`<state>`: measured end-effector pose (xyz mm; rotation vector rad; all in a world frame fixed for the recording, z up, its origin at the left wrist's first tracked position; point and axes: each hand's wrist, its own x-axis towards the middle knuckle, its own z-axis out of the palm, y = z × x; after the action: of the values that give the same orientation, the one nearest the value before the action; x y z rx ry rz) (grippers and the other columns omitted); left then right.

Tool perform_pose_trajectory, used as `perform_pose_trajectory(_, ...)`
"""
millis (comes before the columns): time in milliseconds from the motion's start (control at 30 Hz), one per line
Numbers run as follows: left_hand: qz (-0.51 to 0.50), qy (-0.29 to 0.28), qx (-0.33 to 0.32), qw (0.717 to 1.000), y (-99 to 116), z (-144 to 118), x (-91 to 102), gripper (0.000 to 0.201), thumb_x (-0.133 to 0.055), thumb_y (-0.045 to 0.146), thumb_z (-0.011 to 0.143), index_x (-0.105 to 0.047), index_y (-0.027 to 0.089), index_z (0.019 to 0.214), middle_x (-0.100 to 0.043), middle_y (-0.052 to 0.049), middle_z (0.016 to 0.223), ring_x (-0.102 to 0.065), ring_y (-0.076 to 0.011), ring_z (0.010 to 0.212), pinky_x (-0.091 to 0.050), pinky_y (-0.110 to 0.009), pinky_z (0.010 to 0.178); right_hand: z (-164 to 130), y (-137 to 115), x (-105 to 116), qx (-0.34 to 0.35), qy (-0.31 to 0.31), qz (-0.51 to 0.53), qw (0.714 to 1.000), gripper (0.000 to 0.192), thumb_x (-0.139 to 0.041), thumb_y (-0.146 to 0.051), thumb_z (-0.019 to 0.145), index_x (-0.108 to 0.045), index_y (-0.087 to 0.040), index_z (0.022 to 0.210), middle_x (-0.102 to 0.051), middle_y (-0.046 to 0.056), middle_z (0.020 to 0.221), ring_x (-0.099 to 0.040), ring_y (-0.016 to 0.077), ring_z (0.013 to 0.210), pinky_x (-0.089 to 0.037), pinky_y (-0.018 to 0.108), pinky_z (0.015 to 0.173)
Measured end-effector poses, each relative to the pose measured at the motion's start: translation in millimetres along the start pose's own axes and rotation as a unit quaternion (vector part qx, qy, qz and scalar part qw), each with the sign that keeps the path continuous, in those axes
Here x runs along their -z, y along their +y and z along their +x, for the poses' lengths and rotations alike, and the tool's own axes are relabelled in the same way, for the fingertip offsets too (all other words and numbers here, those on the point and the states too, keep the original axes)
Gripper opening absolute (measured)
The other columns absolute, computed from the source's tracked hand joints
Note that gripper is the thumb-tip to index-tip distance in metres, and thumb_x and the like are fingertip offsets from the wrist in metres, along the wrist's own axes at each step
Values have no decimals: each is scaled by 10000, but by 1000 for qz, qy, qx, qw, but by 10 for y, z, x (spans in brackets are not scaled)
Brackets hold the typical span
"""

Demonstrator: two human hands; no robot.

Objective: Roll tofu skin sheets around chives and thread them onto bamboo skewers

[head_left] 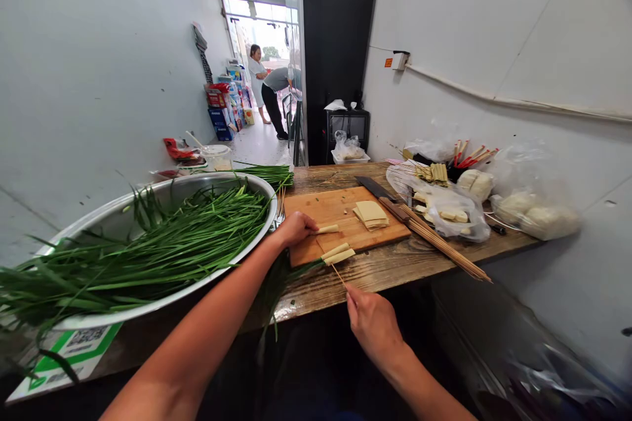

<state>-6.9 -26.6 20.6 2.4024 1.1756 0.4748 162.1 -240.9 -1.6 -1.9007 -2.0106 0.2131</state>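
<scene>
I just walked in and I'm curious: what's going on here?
The left hand holds a small pale-yellow roll over a rectangular wooden board. The right hand grips a thin wooden skewer that meets two pale-yellow rolls trailing green stalks. Square pale-yellow sheets lie stacked on the board, and a large silver metal basin of long green stalks stands to the left.

Leaves (207, 237) are green, sheets (371, 214) pale yellow, the board (316, 204) orange-brown.
</scene>
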Motion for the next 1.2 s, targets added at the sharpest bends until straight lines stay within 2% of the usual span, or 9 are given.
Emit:
perform_pose_trajectory(200,6,-11,13,1000,-7,9,0,190,-600,162,703,-726,166,845,-716,-50,869,-637,-161,791,-459,-223,740,4,-129,5,-10,-14,-49,999,305,-348,-142,887,-638,-159,978,-663,62,632,-648,165,613,-423,215,562)
perform_pose_trajectory(500,14,-16,21,1000,78,-8,53,186,-610,155,693,-729,178,833,-718,-41,842,-636,-161,738,-443,-217,669,-25,-166,-101,-18,-11,-93,995,316,-370,-93,863,-592,-138,1084,-674,87,645,-647,177,567,-422,213,506)
perform_pose_trajectory(767,25,-12,28,999,75,-6,55,192,-607,135,696,-730,184,835,-719,-30,846,-642,-163,776,-445,-212,706,31,-231,28,-20,-51,-90,994,297,-355,-95,868,-632,-120,972,-681,103,667,-656,185,612,-419,213,526)
perform_pose_trajectory(967,22,-10,39,999,92,-11,52,192,-609,127,696,-730,186,833,-720,-30,825,-645,-171,759,-451,-229,697,46,-229,125,-11,-68,-89,994,316,-331,-97,878,-635,-121,961,-690,104,704,-660,194,644,-424,230,548)
perform_pose_trajectory(1200,37,-17,35,999,76,0,52,200,-600,125,706,-726,171,855,-717,-54,857,-646,-176,779,-446,-232,702,16,-227,85,-9,-65,-109,992,306,-353,-81,864,-630,-117,987,-686,107,688,-657,190,621,-415,222,523)
